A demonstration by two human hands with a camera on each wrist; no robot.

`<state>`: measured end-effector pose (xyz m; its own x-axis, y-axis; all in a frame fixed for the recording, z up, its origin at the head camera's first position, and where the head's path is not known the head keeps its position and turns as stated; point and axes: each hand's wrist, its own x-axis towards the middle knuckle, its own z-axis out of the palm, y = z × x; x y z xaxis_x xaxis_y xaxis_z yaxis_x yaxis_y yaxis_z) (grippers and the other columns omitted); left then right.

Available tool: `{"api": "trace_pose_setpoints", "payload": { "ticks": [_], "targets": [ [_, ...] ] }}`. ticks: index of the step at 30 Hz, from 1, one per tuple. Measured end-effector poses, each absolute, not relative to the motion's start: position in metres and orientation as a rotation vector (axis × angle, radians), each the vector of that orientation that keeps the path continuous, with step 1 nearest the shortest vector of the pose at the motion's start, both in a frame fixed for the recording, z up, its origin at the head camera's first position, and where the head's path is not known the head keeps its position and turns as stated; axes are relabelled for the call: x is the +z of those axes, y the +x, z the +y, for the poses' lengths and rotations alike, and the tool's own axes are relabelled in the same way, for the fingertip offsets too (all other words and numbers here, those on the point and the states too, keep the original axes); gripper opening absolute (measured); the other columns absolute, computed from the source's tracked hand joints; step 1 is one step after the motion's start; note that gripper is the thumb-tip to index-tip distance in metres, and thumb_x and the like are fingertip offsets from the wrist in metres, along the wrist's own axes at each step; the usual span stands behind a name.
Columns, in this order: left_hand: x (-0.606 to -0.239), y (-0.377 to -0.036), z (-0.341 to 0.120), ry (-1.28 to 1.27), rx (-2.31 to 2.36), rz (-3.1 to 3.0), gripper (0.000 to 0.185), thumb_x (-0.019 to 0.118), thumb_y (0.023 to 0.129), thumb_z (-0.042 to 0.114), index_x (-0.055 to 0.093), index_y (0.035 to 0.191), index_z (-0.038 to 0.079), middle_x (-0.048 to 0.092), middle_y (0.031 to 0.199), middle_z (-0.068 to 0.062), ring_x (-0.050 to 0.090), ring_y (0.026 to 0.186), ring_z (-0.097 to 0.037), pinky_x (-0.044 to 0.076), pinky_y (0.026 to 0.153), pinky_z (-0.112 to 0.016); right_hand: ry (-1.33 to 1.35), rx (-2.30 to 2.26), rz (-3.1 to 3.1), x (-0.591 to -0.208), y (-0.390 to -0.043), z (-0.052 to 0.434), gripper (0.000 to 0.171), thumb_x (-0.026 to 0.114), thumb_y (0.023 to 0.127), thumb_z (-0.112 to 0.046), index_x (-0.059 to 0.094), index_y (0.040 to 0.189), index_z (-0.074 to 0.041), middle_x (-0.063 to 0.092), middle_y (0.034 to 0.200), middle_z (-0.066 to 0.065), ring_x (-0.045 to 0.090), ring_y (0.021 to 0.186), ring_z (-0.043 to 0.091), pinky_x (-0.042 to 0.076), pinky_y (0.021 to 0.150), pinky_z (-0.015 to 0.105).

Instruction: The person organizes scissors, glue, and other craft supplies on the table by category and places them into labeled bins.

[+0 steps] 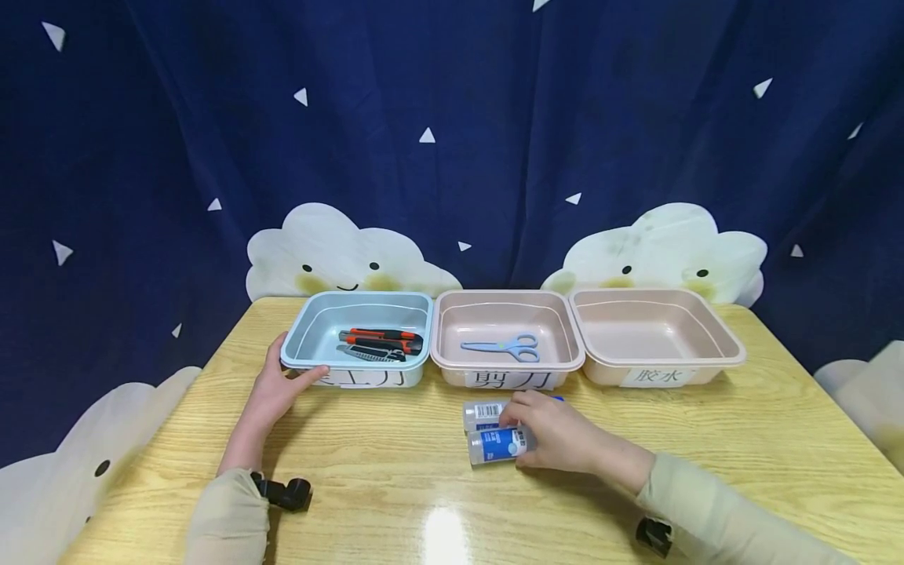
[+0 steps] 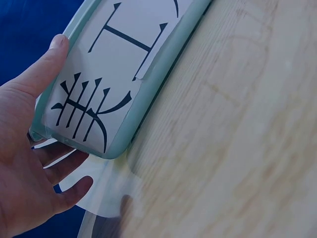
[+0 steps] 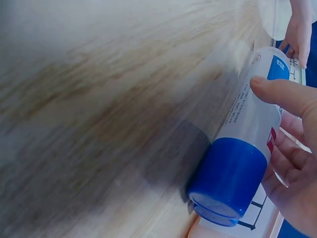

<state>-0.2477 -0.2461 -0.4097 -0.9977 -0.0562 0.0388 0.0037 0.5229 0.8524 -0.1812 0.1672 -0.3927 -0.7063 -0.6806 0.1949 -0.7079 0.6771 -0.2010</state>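
Observation:
My left hand (image 1: pixel 274 392) holds the front left corner of a light blue plastic bin (image 1: pixel 300 333), its thumb on the front rim. In the left wrist view, the other fingers reach round the bin's end. My right hand (image 1: pixel 558 431) grips the nearer of two glue bottles (image 1: pixel 494 446) lying side by side on the table. Its thumb lies on the near side of that bottle, whose blue cap (image 3: pixel 228 173) shows in the right wrist view. Fingertips also reach the farther glue bottle (image 1: pixel 476 413); whether they hold it I cannot tell.
The blue bin contains several utility knives (image 1: pixel 384 343). Blue-handled scissors (image 1: pixel 504 346) lie in the middle pink bin (image 1: pixel 452 365). Another pink bin (image 1: pixel 730 357) stands at the right. All three line the back of the wooden table (image 1: pixel 367 471), before a dark blue curtain (image 1: pixel 452 173).

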Motion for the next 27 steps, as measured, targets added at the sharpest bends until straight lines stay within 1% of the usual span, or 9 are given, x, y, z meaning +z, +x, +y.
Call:
{"api": "trace_pose_setpoints", "payload": {
  "ticks": [9,13,18,22,25,27],
  "targets": [
    [-0.41,-0.25,-0.247,0.038,-1.523,-2.67,0.104,0.071,0.076,0.039,-0.001,0.147,0.014,0.023,0.145,-0.021,0.024,0.131,-0.038,0.02,0.105,-0.055,1.17,0.409,-2.822,-0.38,-0.18,0.175,0.039,0.078,0.061,-0.023,0.063,0.096,-0.016,0.056,0.096,-0.007,0.053,0.09,0.011,0.048,0.08,0.034],
    [-0.41,-0.249,-0.247,0.046,-1.518,-2.672,0.104,0.071,0.076,0.039,-0.001,0.147,0.014,0.023,0.145,-0.021,0.024,0.131,-0.038,0.02,0.105,-0.055,1.152,0.4,-2.806,-0.369,-0.18,0.182,0.039,0.079,0.062,-0.022,0.065,0.098,-0.016,0.056,0.096,-0.008,0.053,0.088,0.009,0.048,0.077,0.031],
    [-0.409,-0.247,-0.246,0.058,-1.493,-2.69,0.104,0.071,0.077,0.04,-0.001,0.147,0.013,0.023,0.145,-0.022,0.023,0.131,-0.039,0.019,0.105,-0.056,1.172,0.393,-2.751,-0.355,-0.181,0.193,0.037,0.079,0.064,-0.019,0.066,0.098,-0.014,0.058,0.096,-0.006,0.053,0.088,0.01,0.047,0.077,0.031],
    [-0.41,-0.247,-0.246,0.051,-1.499,-2.686,0.104,0.071,0.077,0.039,-0.001,0.146,0.012,0.022,0.146,-0.022,0.023,0.132,-0.039,0.019,0.105,-0.056,1.14,0.365,-2.755,-0.344,-0.18,0.204,0.037,0.079,0.066,-0.02,0.066,0.1,-0.015,0.058,0.097,-0.005,0.051,0.077,0.007,0.045,0.066,0.024],
    [-0.41,-0.248,-0.245,0.04,-1.503,-2.678,0.104,0.071,0.076,0.038,0.0,0.146,0.011,0.022,0.146,-0.022,0.023,0.132,-0.039,0.019,0.105,-0.056,1.108,0.366,-2.775,-0.335,-0.18,0.213,0.036,0.078,0.068,-0.02,0.066,0.103,-0.015,0.058,0.097,-0.005,0.046,0.071,0.005,0.042,0.06,0.02],
    [-0.409,-0.247,-0.246,0.04,-1.501,-2.68,0.104,0.071,0.076,0.039,-0.001,0.146,0.012,0.022,0.146,-0.022,0.023,0.132,-0.039,0.019,0.105,-0.056,1.101,0.374,-2.769,-0.328,-0.18,0.218,0.036,0.077,0.07,-0.018,0.066,0.104,-0.013,0.058,0.097,-0.003,0.046,0.071,0.006,0.042,0.06,0.02]
  ]
}}
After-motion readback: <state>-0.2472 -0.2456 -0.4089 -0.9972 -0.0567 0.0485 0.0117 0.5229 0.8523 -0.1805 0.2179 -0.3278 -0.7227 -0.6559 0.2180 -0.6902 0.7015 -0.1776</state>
